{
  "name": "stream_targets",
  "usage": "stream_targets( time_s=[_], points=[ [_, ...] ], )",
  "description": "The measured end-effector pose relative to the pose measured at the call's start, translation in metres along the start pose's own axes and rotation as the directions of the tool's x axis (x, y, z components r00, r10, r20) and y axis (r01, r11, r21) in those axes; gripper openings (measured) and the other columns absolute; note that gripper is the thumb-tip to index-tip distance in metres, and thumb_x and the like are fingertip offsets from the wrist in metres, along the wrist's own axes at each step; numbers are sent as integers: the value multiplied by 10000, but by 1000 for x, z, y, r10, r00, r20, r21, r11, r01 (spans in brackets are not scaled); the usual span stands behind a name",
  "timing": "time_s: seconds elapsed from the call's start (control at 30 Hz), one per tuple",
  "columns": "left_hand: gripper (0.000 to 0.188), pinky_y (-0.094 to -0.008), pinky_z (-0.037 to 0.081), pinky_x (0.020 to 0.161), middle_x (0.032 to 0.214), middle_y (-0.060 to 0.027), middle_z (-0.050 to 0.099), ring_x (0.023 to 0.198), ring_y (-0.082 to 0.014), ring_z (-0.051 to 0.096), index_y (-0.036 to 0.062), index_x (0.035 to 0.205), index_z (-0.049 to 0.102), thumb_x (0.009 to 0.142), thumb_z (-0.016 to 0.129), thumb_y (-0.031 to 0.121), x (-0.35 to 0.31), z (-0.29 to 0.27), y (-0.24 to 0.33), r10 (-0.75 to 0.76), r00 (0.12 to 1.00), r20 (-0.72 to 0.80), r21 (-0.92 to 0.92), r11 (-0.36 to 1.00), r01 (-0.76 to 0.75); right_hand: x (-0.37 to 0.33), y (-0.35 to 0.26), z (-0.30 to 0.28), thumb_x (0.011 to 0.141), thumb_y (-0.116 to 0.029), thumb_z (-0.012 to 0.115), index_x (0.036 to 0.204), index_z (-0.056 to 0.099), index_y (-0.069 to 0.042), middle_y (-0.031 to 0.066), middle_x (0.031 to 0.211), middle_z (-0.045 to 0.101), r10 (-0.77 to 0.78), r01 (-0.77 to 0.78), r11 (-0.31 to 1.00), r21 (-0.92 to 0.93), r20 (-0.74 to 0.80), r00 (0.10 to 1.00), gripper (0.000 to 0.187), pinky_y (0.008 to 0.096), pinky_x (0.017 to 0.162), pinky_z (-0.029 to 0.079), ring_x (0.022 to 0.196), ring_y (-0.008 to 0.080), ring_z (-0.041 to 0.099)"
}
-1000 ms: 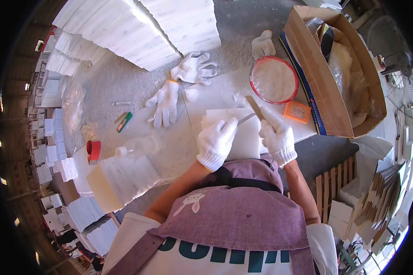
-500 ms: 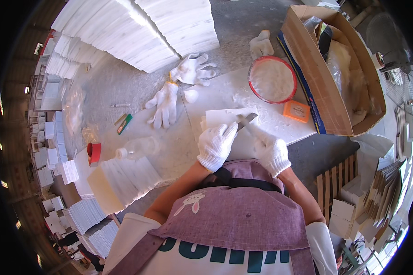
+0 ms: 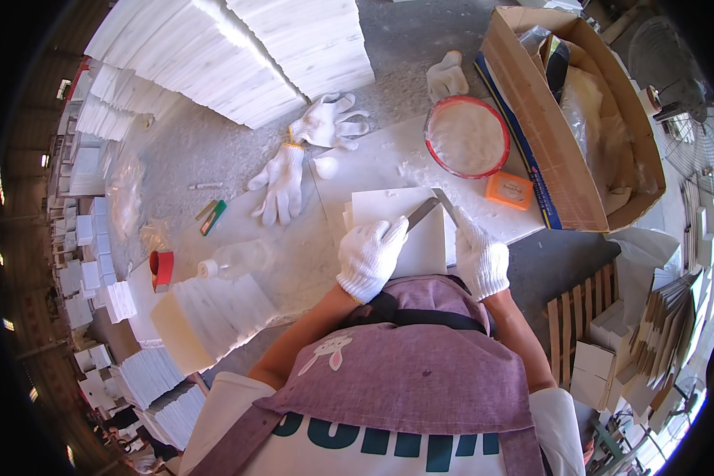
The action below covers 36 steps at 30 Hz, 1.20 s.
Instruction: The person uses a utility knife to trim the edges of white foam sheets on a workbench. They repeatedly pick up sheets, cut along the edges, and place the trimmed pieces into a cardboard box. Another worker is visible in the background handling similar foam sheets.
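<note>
Both of my hands wear white knitted gloves. My left hand [image 3: 372, 254] is closed on a flat grey metal blade [image 3: 422, 213], which slants up and to the right from the fingers. My right hand [image 3: 481, 255] grips a second, narrow metal blade [image 3: 444, 201]; its tip points up and left, close above the first blade's end. The handles, if any, are hidden in the gloves. Under the hands lies a white rectangular slab [image 3: 381, 203], with edges of others showing at its left side.
A red-rimmed round container of white material [image 3: 468, 136] and an orange box [image 3: 508, 191] lie right of the slab. Beyond is a long cardboard box [image 3: 579, 151]. Loose white gloves [image 3: 282, 184], a green-handled tool [image 3: 213, 216], a clear bottle [image 3: 238, 260] and slab stacks [image 3: 214, 63] are leftward.
My right hand has turned more upright, and its blade has swung from lying across the left blade to standing steeper, the tips now near each other. The left hand has hardly moved.
</note>
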<state>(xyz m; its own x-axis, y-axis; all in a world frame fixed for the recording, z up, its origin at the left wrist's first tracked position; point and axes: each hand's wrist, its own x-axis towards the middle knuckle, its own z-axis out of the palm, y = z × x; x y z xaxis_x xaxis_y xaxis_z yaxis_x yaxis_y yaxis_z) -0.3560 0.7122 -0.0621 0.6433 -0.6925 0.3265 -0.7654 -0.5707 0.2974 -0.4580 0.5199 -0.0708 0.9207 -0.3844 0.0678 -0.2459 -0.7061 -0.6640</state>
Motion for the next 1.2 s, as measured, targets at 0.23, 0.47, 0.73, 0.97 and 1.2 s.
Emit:
stream_targets(
  time_s=[0.23, 0.47, 0.73, 0.97, 1.2],
  points=[
    [249, -377, 475, 546, 721, -38, 562, 629, -237, 600, 137, 1029, 706, 784, 742, 166, -1, 3, -2, 15, 998, -56, -9, 1000, -15, -8, -8, -4, 896, -108, 561, 1279, 619, -148, 141, 773, 665, -95, 124, 958, -258, 122, 988, 389, 452, 569, 520, 634, 339, 655],
    [284, -365, 493, 556, 779, -50, 626, 633, -244, 623, 139, 1042, 714, 763, 765, 124, 2, -1, -4, -11, 997, -83, -23, 1000, 9, -5, -7, -8, 928, -144, 547, 1282, 624, -153, 126, 840, 692, -104, 139, 959, -246, 151, 983, 362, 435, 576, 528, 660, 345, 664],
    [194, -265, 488, 588, 796, -100, 653, 656, -133, 630, -18, 1058, 674, 872, 712, 24, 7, -16, -4, -526, 850, -19, -694, 619, 368, 48, 22, -28, 928, -124, 598, 1250, 660, -95, 224, 952, 689, 299, -272, 940, 204, -114, 948, 330, 384, 775, 532, 853, 339, 693],
    [241, -248, 507, 612, 822, -87, 669, 651, -127, 633, -11, 1158, 640, 927, 661, 52, 8, -27, 12, -557, 736, 384, -804, 190, 563, 89, 41, -22, 936, -270, 582, 1301, 601, -178, 225, 943, 685, 264, -260, 958, -124, 17, 964, 377, 452, 773, 523, 893, 391, 671],
    [246, -331, 538, 597, 896, -147, 682, 654, -213, 656, -8, 1184, 591, 982, 586, 133, -3, -28, -3, -527, 565, 635, -772, -442, 456, 49, 4, -60, 928, -297, 647, 1435, 485, -67, 150, 944, 724, 310, -311, 946, 96, 17, 950, 580, 347, 727, 535, 744, 221, 680]
  ],
)
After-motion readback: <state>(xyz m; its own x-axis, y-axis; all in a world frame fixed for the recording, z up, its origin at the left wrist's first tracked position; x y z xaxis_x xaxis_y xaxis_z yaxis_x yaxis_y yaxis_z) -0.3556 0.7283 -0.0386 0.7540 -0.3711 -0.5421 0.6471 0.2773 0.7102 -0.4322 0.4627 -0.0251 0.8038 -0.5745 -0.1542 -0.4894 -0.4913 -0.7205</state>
